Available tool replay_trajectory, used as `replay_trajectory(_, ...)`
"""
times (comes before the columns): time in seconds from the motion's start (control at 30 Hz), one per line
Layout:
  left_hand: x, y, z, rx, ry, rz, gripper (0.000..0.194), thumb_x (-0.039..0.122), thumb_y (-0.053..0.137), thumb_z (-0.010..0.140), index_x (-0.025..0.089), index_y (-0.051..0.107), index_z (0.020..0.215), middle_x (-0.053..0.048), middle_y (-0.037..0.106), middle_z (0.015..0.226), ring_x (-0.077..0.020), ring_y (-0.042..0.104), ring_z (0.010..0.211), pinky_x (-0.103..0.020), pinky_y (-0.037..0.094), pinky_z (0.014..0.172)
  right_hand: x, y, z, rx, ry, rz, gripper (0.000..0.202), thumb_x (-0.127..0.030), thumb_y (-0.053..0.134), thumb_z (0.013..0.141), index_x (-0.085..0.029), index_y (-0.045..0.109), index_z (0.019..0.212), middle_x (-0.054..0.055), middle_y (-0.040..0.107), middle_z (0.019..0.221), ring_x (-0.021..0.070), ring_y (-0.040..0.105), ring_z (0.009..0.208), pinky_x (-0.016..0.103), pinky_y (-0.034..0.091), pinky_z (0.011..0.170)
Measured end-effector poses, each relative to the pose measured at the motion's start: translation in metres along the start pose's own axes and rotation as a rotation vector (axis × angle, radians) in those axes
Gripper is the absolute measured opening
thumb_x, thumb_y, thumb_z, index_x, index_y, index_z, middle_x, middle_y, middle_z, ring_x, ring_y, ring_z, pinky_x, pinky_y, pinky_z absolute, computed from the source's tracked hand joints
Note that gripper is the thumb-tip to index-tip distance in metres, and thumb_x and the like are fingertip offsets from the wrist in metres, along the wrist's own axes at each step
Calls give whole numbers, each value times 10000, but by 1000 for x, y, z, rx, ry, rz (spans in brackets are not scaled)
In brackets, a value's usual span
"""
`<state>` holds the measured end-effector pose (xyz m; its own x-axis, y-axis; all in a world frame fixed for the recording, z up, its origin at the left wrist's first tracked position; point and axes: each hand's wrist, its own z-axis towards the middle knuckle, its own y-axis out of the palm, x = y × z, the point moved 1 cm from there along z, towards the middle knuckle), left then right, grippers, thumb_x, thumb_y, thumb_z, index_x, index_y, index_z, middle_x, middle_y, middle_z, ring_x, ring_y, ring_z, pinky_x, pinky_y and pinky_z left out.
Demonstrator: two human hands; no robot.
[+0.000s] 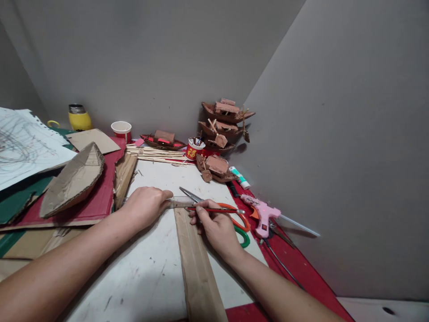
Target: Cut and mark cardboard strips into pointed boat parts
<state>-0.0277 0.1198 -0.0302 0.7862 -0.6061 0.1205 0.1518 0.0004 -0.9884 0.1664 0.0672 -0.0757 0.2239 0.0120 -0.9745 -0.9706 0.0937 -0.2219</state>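
My left hand (pixel 146 207) grips the left part of a clear ruler (pixel 181 202), fingers closed on it. The ruler lies across the far end of a long brown cardboard strip (pixel 197 268). In my right hand (pixel 216 227) is a red and black pencil (pixel 231 210), its tip pointing left, close to the ruler's edge over the strip. Scissors (pixel 191 194) with orange and green handles lie on the white board, partly hidden behind my right hand.
A pink glue gun (pixel 263 214) with its cord lies at right. Brown model boats (pixel 217 165) stand by the wall, near a red paper cup (pixel 195 150) and thin sticks (pixel 161 154). A cardboard boat hull (pixel 75 183) rests on red cardboard at left.
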Motion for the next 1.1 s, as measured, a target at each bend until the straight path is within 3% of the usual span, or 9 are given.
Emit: replay_trajectory(1.1,-2,2,3,-23,-23,13,229,334,442,923,229,636,860,-61,736,798,-242,676,730,-281,352,570,-2,-2,0,-32,-10,-52,178,-365,496,884,-195,528,840,7,625,671,119,548,548,193,435,447)
